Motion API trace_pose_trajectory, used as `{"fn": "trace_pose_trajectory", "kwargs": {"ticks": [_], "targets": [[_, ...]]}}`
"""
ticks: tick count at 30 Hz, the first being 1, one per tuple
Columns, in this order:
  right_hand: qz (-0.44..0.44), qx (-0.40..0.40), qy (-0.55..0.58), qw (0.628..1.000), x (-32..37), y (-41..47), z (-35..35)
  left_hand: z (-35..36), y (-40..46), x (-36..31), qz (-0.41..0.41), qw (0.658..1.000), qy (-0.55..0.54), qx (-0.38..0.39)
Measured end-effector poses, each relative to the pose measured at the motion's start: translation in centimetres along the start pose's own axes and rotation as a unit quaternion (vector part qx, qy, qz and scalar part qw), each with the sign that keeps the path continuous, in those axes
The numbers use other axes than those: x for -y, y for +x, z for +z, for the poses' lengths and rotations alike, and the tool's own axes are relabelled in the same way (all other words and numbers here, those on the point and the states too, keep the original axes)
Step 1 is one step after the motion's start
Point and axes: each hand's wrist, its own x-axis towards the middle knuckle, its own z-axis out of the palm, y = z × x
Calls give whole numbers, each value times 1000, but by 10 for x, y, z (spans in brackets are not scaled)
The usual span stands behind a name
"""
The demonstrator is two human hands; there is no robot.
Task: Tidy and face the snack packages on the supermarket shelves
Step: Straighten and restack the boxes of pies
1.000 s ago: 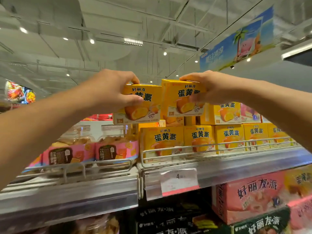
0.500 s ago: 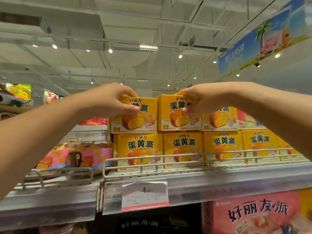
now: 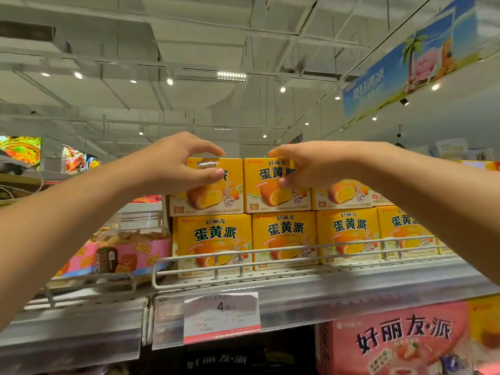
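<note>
Boxes yellow, fronts facing you, top shelf. Your left hand (image 3: 176,163) pinches upper-left box (image 3: 208,190); right hand (image 3: 308,165) pinches neighbour box (image 3: 276,196), sides touching. Wire rail (image 3: 270,255) fronts lower row; open air above.

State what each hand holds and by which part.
Left hand holds the top-left yellow box, right hand the neighbouring yellow box: each by its upper edge, fingers above, thumb on front.
</note>
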Motion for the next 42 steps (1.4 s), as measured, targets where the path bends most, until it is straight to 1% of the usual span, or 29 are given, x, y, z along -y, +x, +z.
{"fn": "trace_pose_trajectory", "kwargs": {"ticks": [2,4,7,9,12,14,16,17,18,19,20,21,22,23,24,26,28,32,36,38,42], "targets": [[14,-2,-3,1000,-9,-7,-6,3,2,-7,16,998,63,11],[37,4,-25,999,-21,-18,-12,8,5,-10,27,995,92,9],[62,23,-41,997,-34,-32,-9,15,9,-9,39,992,118,-23],[60,12,-31,998,-39,-34,-3,18,9,-9,36,991,126,-28],[58,-5,-27,998,-41,-34,-1,19,10,-10,36,991,126,-26],[63,-1,-22,998,-41,-33,-2,19,10,-13,39,991,126,-14],[64,0,-8,998,-42,-34,0,20,8,-16,17,988,151,-2],[62,-8,1,998,-42,-35,2,22,5,-19,4,984,178,-16],[58,-24,5,998,-41,-36,4,24,1,-25,4,979,197,-57],[56,-45,3,997,-41,-39,7,28,-3,-33,34,973,196,-118],[56,-65,-7,996,-42,-42,10,32,-9,-45,94,963,182,-174],[59,-84,-17,995,-43,-47,14,39,-14,-58,168,949,165,-207],[63,-103,-22,992,-44,-54,18,47,-19,-71,238,934,156,-215],[67,-123,-18,990,-47,-62,23,59,-23,-83,288,926,150,-190],[66,-147,-9,987,-50,-71,28,71,-27,-94,306,929,146,-150],[54,-193,-2,980,-59,-92,38,98,-30,-111,289,944,131,-90],[39,-225,-10,974,-72,-117,52,122,-30,-124,258,957,116,-69],[27,-237,-16,971,-109,-164,86,160,-21,-156,223,966,114,-59],[47,-228,-3,972,-159,-197,114,191,-9,-201,195,971,117,-69],[47,-212,3,976,-184,-210,123,204,-1,-228,166,975,131,-67],[3,-213,4,977,-221,-222,128,225,8,-265,91,979,155,-98]]}}
